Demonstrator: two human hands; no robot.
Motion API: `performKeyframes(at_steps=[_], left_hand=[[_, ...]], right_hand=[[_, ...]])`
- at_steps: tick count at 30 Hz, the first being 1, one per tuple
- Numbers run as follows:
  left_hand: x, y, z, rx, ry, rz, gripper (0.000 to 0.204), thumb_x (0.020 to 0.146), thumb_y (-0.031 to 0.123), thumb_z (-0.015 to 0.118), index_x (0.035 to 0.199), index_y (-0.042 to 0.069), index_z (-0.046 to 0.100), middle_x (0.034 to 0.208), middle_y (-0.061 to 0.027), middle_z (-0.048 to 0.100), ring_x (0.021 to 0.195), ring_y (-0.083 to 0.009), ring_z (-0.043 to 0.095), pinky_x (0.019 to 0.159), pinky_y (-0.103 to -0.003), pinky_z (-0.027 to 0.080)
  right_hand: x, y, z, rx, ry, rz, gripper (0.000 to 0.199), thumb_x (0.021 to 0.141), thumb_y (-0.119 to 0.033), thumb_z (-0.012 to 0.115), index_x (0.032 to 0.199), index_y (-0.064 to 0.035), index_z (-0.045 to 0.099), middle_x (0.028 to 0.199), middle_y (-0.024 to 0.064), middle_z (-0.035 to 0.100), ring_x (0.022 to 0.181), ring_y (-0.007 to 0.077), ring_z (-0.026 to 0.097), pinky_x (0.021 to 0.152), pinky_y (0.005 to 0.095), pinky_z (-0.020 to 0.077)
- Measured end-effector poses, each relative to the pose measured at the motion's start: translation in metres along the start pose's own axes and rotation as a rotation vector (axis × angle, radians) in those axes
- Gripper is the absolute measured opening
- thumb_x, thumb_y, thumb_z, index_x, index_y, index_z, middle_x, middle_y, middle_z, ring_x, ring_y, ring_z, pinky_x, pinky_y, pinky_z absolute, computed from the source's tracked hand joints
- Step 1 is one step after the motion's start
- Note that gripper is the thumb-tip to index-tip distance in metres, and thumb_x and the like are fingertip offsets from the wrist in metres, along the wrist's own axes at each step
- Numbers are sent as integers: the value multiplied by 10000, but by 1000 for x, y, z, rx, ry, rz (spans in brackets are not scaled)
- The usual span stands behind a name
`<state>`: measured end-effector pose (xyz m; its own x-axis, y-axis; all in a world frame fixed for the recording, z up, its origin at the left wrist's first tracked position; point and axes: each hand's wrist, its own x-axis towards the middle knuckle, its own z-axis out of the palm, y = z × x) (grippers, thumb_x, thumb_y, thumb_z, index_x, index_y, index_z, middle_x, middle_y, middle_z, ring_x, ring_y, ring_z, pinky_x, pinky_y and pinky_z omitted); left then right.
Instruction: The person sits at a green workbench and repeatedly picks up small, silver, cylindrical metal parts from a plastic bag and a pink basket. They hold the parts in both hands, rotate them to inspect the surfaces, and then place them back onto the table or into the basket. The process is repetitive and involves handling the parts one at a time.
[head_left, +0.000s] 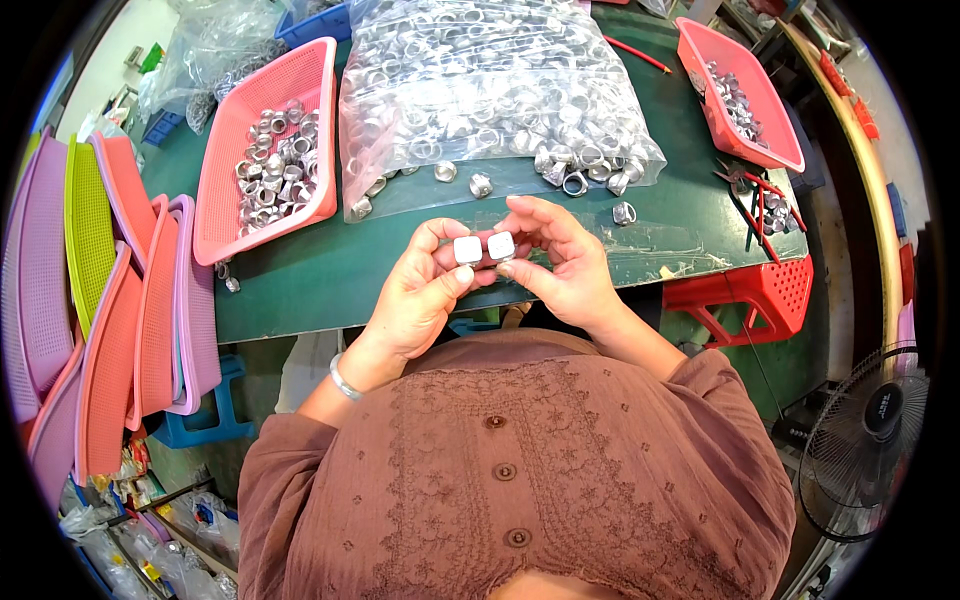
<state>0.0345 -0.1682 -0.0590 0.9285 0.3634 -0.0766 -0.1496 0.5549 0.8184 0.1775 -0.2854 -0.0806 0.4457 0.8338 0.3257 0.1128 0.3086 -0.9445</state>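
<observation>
Just over the table's near edge, my two hands are held close together. Pinched between the thumb and fingers of my left hand (422, 280) is a silver ring with a flat square face (467, 250). My right hand (563, 262) grips a second square-faced ring (501, 246) right beside it, both faces turned up. The bands are mostly hidden by my fingers. Beyond my hands, a clear plastic bag (480, 60) full of silver rings lies on the green table (400, 285), with loose rings spilling at its mouth. One loose ring (624, 213) sits to the right.
A pink basket (215, 225) of rings stands left, another pink basket (785, 150) far right. Red-handled pliers (755, 215) lie near the right corner, above a red stool (760, 300). Stacked colored baskets (150, 330) crowd the left; a fan (865, 440) stands right.
</observation>
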Motion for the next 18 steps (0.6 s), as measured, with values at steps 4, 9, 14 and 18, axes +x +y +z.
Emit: performKeyframes(at_steps=[4, 9, 14, 18], left_hand=[[-1, -1, -1, -4, 2, -14, 335, 847, 87, 575, 1121, 101, 382, 1139, -105, 536, 1053, -187, 521, 926, -340, 422], [-1, -1, -1, -22, 1, -22, 320, 859, 80, 565, 1120, 87, 379, 1108, -90, 539, 1039, -173, 516, 926, -337, 429], [-1, -2, -1, -4, -5, -13, 315, 861, 74, 558, 1119, 87, 378, 1105, -91, 540, 1036, -173, 516, 931, -337, 424], [-1, -1, 1, 16, 6, -9, 335, 841, 81, 579, 1108, 96, 377, 1125, -102, 536, 1054, -188, 520, 931, -344, 422]], right_hand=[[-1, -2, 1, 7, -4, 10, 511, 753, 13, 643, 1228, -71, 472, 1021, 59, 592, 915, 136, 563, 736, 259, 446], [-1, -3, 1, -7, -5, 28, 504, 756, 9, 641, 1225, -75, 476, 1017, 57, 600, 921, 135, 567, 731, 258, 444], [-1, -3, 2, 0, -8, 24, 507, 752, 16, 641, 1222, -80, 478, 1024, 60, 605, 923, 136, 573, 730, 256, 443], [-1, -2, 2, 27, -5, 28, 511, 748, 20, 643, 1221, -82, 481, 1035, 65, 605, 928, 135, 575, 728, 253, 443]])
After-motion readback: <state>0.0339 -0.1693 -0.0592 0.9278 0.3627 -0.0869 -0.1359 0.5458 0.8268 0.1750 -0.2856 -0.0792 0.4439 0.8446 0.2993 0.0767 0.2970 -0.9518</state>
